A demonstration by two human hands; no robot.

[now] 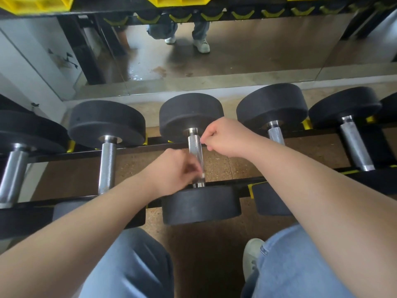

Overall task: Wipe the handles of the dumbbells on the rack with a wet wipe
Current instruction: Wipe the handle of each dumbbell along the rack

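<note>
Knees (133, 265) nearest; left hand (176, 171), right hand (225, 138) curl at handle (195, 151) ends, grip unclear, open gaps either side

Dumbbells (107, 121) lie side by side across the rack (133, 150), with the mirror (214, 61) behind. On the middle one, the left hand (171, 171) is at the near end of the handle (195, 147). The right hand (225, 138) is just right of the far end.
</note>
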